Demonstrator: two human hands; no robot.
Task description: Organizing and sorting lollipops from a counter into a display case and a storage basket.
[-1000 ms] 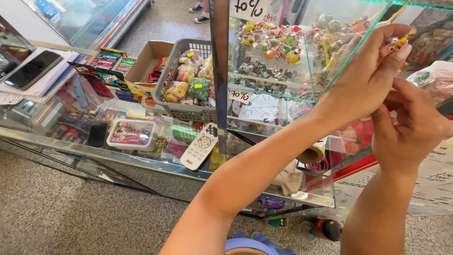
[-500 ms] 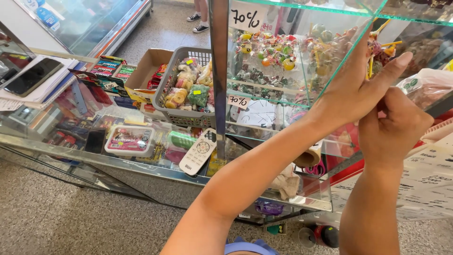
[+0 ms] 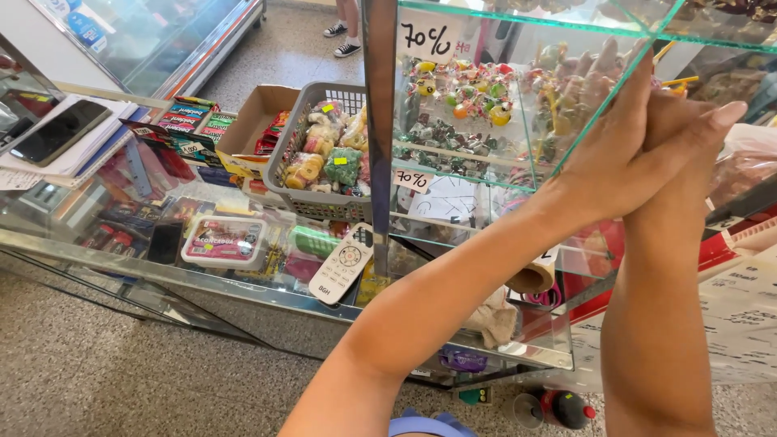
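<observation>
Glass display cabinet (image 3: 486,174), green-edged, stands on the right part of the glass desk (image 3: 121,267); its shelves carry small wrapped sweets and toys, with paper price tags on the panes. Its upper front corner edge runs diagonally just beside both raised hands.

Left hand (image 3: 623,162) is lifted against that glass corner, fingers extended upward and to the right, palm facing the right hand. No item is visible within its grip; the grip reads as open and flat. Right hand (image 3: 676,142) sits directly behind and pressed against the left, mostly hidden by it; whether its grip is closed on anything cannot be told.

Grey plastic basket (image 3: 320,198) of packaged goods rests on the desk left of the cabinet, well apart from the hands. Beside it, an open cardboard box (image 3: 251,121). Lower down, a white remote control (image 3: 344,263) lies on the glass, next to a shallow lidded tub (image 3: 225,241). A dark phone (image 3: 57,131) lies far left.
</observation>
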